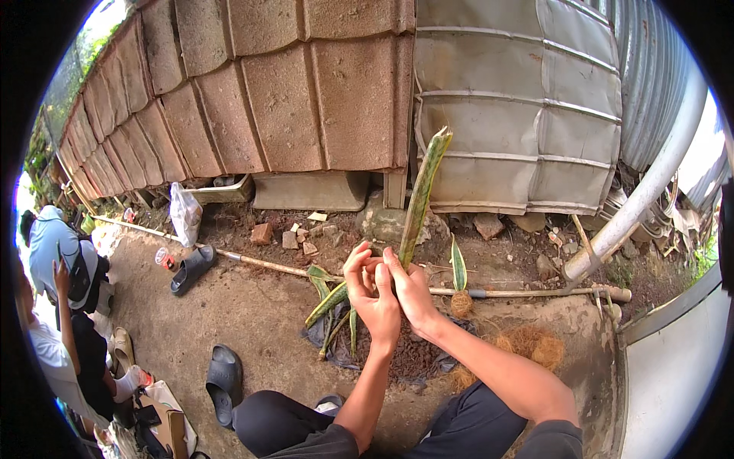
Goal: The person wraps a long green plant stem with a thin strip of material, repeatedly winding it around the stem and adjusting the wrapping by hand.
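Both my hands are cupped together around the lower end of an upright snake plant leaf (423, 201), whose top end looks cut. My left hand (373, 295) is on its left side and my right hand (412, 290) on its right; what lies between the palms is hidden. Below them, dark soil (395, 367) rests on a black plastic sheet (344, 360). More snake plant leaves (331, 304) lie at the soil's left edge. To the right, a small snake plant cutting (458, 265) stands in a ball of coconut fiber (461, 304). Loose coconut fiber (527, 341) is piled farther right.
A long wooden pole (269, 264) crosses the ground beyond the soil. Black slides (225, 381) and a plastic bag (185, 215) are at left, where other people (57, 252) sit. A cardboard box (172, 427) is lower left; a white pipe (642, 195) slants at right.
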Demonstrator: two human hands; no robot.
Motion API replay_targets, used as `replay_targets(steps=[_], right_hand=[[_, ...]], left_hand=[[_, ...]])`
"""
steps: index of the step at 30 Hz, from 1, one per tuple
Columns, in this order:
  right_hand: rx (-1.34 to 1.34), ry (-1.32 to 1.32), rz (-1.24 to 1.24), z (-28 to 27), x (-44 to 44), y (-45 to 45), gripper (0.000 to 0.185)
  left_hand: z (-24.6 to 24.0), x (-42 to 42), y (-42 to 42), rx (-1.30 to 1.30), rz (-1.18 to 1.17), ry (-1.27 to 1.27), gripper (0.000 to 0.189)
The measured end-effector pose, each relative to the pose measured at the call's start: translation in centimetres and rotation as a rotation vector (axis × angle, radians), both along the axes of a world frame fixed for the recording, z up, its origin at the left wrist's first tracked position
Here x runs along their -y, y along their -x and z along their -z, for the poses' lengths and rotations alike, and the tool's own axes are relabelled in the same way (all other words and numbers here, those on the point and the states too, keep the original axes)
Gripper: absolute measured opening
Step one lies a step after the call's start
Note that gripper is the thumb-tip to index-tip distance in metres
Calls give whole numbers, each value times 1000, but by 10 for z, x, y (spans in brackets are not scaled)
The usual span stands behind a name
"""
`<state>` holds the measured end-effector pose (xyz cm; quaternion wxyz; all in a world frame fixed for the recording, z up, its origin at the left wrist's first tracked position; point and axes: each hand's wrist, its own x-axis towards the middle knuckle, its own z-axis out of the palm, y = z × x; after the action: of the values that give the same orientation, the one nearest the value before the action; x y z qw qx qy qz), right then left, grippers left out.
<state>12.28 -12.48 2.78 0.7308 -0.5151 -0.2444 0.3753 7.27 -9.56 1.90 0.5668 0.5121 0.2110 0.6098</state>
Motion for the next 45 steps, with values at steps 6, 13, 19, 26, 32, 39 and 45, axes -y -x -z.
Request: replay_targets(steps=[6,13,19,26,32,39,45], right_hand=[[-292,71,-113,-12,4,8,40],[247,88,-243,-2,1,-8,42],[153,210,-220,3,4,-8,38],[-180,242,-139,9,6,-4,45],[-251,181,-117,19,9,-15,39],[227,196,-189,3,12,-8,42],[92,107,-197,-10,19,9,28]], left_hand=[[11,-8,10,-227,-309,-441,23],[19,3,10,-6,-311,-441,42],[33,-1,8,14,-357,-481,40],[28,4,1,70,-347,-432,43],[28,8,1,382,-170,-66,31],[29,-5,3,111,-76,117,34],[23,2,7,185,-225,251,45]])
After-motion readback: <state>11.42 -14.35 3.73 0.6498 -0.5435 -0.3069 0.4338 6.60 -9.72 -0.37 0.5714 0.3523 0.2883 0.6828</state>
